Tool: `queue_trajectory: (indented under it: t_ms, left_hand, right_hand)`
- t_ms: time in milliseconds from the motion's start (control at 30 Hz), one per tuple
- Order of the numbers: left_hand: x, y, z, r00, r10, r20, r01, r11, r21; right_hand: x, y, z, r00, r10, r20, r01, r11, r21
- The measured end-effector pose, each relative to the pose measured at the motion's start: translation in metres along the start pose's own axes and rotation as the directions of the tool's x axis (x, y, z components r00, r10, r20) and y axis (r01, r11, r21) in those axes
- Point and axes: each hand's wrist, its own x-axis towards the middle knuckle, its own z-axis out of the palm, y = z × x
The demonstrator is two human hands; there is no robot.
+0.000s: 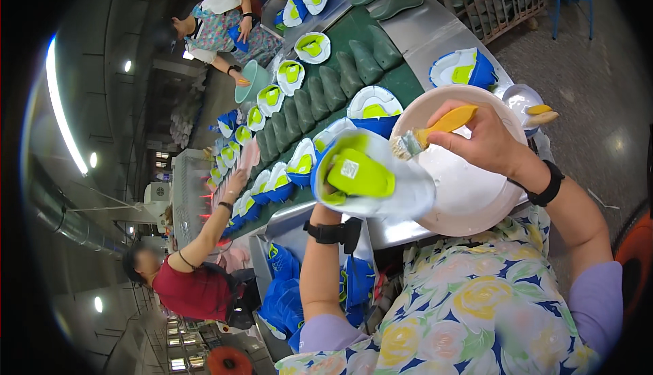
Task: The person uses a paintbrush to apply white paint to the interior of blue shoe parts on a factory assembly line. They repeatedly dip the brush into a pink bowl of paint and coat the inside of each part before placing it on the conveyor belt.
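My left hand [325,213] holds up a white and lime-green shoe upper [371,179] on a last; most of the hand is hidden behind it, and only the wrist with a black watch shows. My right hand [484,138] grips a yellow-handled brush [435,128], its bristles touching the rim of the upper. Both are held over a large pinkish-white bowl [469,198] at the edge of the metal bench.
A green conveyor belt [398,79] carries a row of blue-white-lime uppers [291,75] and dark green lasts [340,75]. A person in red [194,283] reaches to the belt on the left; another person [221,28] works farther along. Blue uppers [282,293] are piled below the bench.
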Motion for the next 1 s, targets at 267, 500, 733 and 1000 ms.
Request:
queue_trajectory:
  t_ms: [267, 500, 733, 1000]
  left_hand:
    - [-0.014, -0.065, 0.046, 0.937, -0.307, 0.164, 0.337, 0.918, -0.208]
    - [-0.015, -0.068, 0.054, 0.935, -0.348, 0.061, 0.350, 0.887, -0.301]
    - [-0.021, -0.044, 0.057, 0.991, -0.130, 0.036, 0.135, 0.959, -0.251]
    - [-0.020, -0.012, 0.044, 0.971, -0.236, -0.043, 0.212, 0.927, -0.310]
  right_hand:
    - [0.011, -0.011, 0.041, 0.802, -0.557, 0.213, 0.573, 0.820, -0.012]
    - [0.029, 0.002, 0.035, 0.876, -0.358, 0.325, 0.428, 0.886, -0.180]
    - [0.029, 0.022, 0.008, 0.972, -0.003, 0.233, 0.070, 0.958, -0.279]
    - [0.008, 0.017, -0.018, 0.929, 0.214, 0.303, -0.107, 0.937, -0.332]
